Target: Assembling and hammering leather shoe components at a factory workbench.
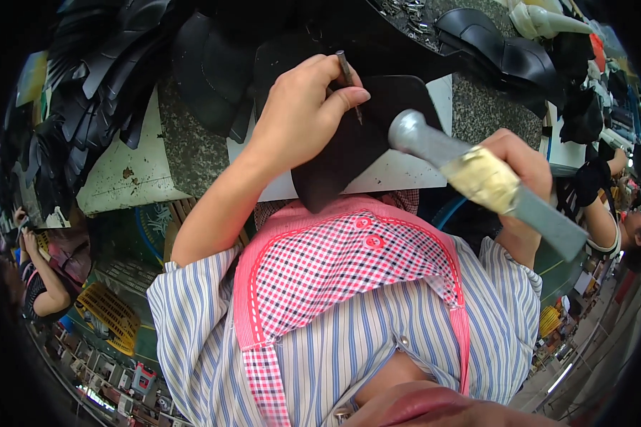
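Observation:
My left hand (292, 117) is closed around a thin metal punch (345, 67), held nearly upright. The punch's lower tip meets a black leather-like piece (399, 103), or is just above it. That piece lies on a white board (413, 171), and one corner hangs over the near edge toward my apron. In my right hand (525, 162) is a hammer (452, 153) with a rounded metal head and yellow tape around its middle. It is raised to the right of the punch, apart from it, the head pointing toward my left hand.
Stacked black cut pieces (114, 78) cover the left side of the speckled stone worktop (192, 156). Small metal bits (409, 18) and curved black pieces (502, 57) lie at the far right, near a white bottle (548, 21). Other people (46, 288) work on both sides; a yellow basket (110, 317) stands lower left.

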### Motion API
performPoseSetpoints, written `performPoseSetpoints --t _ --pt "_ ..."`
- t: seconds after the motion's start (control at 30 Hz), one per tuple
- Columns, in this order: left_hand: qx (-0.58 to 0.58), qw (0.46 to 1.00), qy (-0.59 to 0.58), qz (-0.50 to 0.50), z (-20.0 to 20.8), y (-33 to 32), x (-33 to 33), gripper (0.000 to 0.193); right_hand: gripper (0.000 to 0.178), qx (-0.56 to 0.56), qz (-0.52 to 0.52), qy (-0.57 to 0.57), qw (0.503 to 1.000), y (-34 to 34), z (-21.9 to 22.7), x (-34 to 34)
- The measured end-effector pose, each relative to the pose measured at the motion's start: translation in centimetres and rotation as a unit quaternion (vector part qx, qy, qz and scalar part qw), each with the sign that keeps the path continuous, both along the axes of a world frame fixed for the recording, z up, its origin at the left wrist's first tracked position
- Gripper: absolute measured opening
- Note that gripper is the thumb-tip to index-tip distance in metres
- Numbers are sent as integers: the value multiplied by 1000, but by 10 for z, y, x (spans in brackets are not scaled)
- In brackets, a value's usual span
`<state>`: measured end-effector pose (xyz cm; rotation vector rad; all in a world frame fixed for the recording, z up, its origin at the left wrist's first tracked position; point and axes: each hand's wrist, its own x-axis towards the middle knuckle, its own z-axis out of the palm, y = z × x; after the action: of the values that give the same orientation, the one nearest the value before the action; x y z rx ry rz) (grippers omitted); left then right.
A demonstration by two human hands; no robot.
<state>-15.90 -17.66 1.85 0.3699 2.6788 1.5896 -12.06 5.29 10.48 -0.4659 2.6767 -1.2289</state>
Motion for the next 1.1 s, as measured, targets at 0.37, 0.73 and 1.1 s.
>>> performPoseSetpoints --t 0.37,0.73,1.1 --pt "104 993 -37 -33 -31 12 14 7 24 287 86 187 936 12 -47 10" --pt "33 998 -24 -52 -17 -7 35 8 24 245 25 93 965 11 -64 38" --pt "81 992 -18 -91 -35 -20 49 5 23 262 89 31 960 -4 -68 48"
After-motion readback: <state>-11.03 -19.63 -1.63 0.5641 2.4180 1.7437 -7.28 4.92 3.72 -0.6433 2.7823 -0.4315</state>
